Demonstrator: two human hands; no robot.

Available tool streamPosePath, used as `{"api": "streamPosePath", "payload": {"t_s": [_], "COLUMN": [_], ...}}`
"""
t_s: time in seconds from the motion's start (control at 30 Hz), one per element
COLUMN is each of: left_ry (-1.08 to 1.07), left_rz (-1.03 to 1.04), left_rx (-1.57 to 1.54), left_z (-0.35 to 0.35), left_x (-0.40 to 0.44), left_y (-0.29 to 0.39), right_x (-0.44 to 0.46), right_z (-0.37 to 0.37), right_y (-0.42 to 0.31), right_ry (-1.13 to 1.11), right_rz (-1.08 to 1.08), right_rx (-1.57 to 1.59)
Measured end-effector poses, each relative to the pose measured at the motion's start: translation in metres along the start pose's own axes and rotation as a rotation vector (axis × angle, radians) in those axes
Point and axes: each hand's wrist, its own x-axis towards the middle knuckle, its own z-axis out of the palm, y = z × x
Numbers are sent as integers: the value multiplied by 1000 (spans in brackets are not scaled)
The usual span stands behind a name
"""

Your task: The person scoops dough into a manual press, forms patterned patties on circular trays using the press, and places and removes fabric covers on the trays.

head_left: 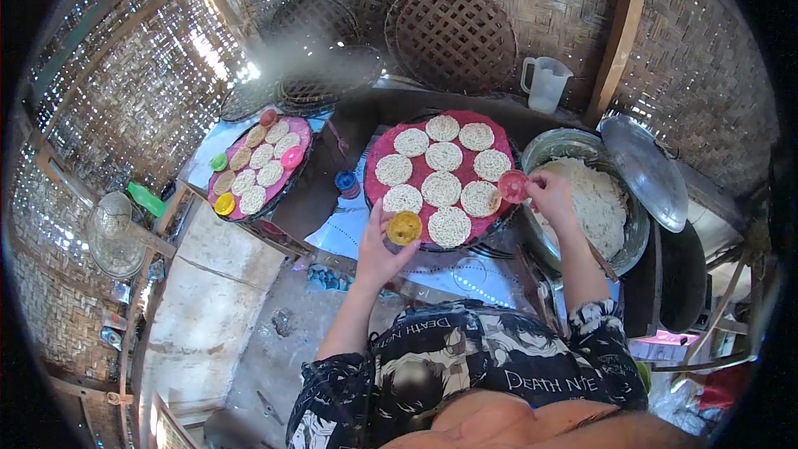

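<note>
My left hand (pixel 376 251) holds a small yellow round mold (pixel 405 229) between thumb and fingers, at the near edge of a woven tray lined with pink-red cloth (pixel 418 177). In my right hand (pixel 552 197) is a red round mold (pixel 514 186), gripped by its side over the tray's right edge. Several flat, pale discs of grain, which look like rice (pixel 441 189), lie on the cloth. Just right of my right hand stands a large metal basin (pixel 638 237) with a mass of cooked white rice (pixel 586 208) inside.
A second pink-lined tray (pixel 235 168) at left bears more discs and several coloured molds. Woven trays (pixel 453 37) lean on the bamboo wall. A plastic jug (pixel 547 87) stands behind; a metal lid (pixel 644 170) tilts against the basin. A blue container (pixel 347 185) sits between the trays.
</note>
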Motion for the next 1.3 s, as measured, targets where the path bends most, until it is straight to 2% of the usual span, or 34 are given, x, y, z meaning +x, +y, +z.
{"api": "streamPosePath", "payload": {"t_s": [0.13,0.23,0.33,0.53,0.63,0.73,0.8,0.83,0.87,0.93,0.97,1.07,1.17,1.2,1.3], "left_ry": [-58,-78,-96,-140,-143,5,299,452,534,667,713,488,457,480,603], "left_rz": [42,99,112,85,160,244,106,38,-121,-396,-509,-941,-817,-816,-708], "left_rx": [108,179,190,119,147,330,306,295,218,-1,-144,-487,518,643,589], "left_z": [-3,-2,0,-1,-5,-16,-22,-26,-33,-43,-44,-46,-31,-26,-21], "left_x": [3,5,6,11,12,19,26,29,38,58,65,93,123,130,135], "left_y": [-3,-9,-20,-19,-20,-12,-42,-64,-84,-151,-196,-281,-317,-322,-312], "right_x": [21,30,34,40,40,28,26,19,10,0,-4,-18,-30,-34,-42], "right_z": [5,14,14,14,16,9,6,3,-2,-6,-6,-6,-12,-15,-26], "right_y": [17,30,25,27,36,16,34,21,7,12,17,31,22,19,28], "right_ry": [5,61,30,-56,-55,41,173,171,166,161,148,100,88,89,125], "right_rz": [97,14,109,153,131,83,-61,32,126,109,100,119,188,218,222], "right_rx": [-134,-259,-199,-253,-230,-266,-238,-181,-127,-83,-89,-81,-90,-98,-169]}}
